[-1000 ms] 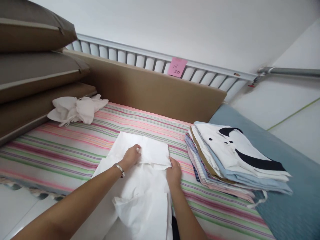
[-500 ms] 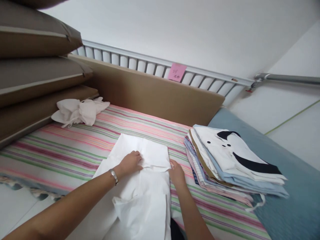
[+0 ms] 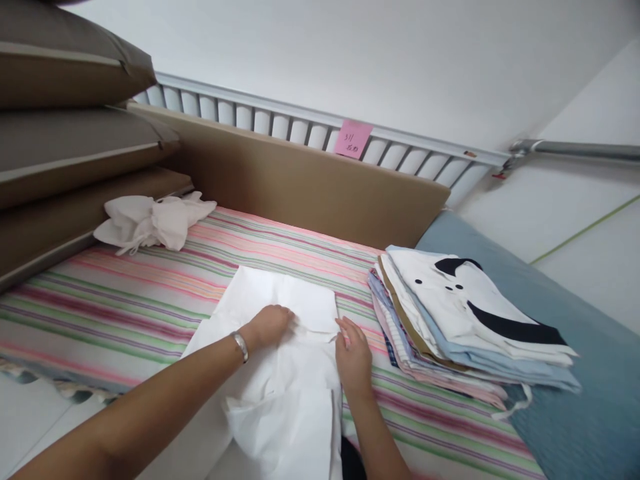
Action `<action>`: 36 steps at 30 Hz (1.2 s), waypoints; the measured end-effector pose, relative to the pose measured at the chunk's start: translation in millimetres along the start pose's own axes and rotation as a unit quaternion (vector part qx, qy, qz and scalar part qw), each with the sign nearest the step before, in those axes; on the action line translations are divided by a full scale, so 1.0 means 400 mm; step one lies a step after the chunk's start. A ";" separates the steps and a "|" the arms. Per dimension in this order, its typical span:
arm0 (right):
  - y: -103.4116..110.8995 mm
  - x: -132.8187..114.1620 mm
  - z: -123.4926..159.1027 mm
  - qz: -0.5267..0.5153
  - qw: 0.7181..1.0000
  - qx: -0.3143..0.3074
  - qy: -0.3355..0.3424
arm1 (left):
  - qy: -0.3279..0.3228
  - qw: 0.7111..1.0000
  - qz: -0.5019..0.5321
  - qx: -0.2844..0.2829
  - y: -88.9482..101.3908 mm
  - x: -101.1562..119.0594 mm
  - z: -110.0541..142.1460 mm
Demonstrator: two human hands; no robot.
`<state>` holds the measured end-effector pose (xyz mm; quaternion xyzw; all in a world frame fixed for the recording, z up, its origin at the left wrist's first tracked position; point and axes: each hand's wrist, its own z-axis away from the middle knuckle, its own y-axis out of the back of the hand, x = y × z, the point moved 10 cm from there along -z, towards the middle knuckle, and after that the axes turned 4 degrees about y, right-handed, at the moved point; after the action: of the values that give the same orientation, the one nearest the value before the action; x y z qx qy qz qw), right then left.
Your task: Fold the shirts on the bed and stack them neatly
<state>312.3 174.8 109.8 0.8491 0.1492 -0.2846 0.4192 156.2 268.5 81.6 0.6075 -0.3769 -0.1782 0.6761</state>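
Observation:
A white garment (image 3: 285, 347) lies partly folded on the striped bed sheet (image 3: 150, 293), its lower part hanging over the near edge. My left hand (image 3: 270, 325), with a silver bracelet on the wrist, rests on the folded-over top layer, fingers curled down onto the cloth. My right hand (image 3: 354, 353) lies at the garment's right edge, fingers stretched forward along the fold, touching the fabric.
A stack of folded shirts (image 3: 465, 320), white with dark collar on top, sits to the right. A crumpled white cloth (image 3: 153, 220) lies at the back left beside stacked brown cushions (image 3: 65, 147). A brown headboard panel (image 3: 300, 180) and a pink note (image 3: 353, 139) stand behind. A blue blanket (image 3: 575, 400) covers the right.
My left hand has slid slightly right along the fold. My right hand has eased back from the fold's corner and its fingers have straightened.

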 end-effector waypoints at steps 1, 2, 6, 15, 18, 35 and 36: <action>0.008 -0.007 0.007 -0.009 1.000 0.011 0.006 | 0.018 1.000 0.002 -0.002 0.005 -0.010 -0.009; 0.015 -0.018 0.016 -0.018 1.000 0.022 0.014 | 0.033 0.999 0.004 -0.001 0.013 -0.018 -0.017; 0.005 -0.095 0.059 -0.045 0.996 0.012 0.073 | 0.071 0.997 0.014 0.007 0.057 -0.041 -0.040; -0.190 -0.221 0.070 0.164 0.952 -0.215 0.141 | 0.101 0.994 0.032 0.020 0.077 -0.062 -0.046; -0.242 -0.218 0.027 0.270 0.923 -0.246 0.120 | 0.101 0.994 0.043 0.027 0.078 -0.065 -0.049; -0.279 -0.207 -0.029 0.245 0.933 -0.250 0.085 | 0.077 0.984 0.152 0.053 0.092 -0.049 -0.051; -0.274 -0.207 -0.018 0.241 0.934 -0.250 0.087 | 0.076 0.983 0.157 0.050 0.082 -0.050 -0.048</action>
<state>195.3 245.4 94.8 0.7489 0.0425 -0.0542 0.6591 150.0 302.5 107.6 0.5851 -0.4239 -0.0040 0.6914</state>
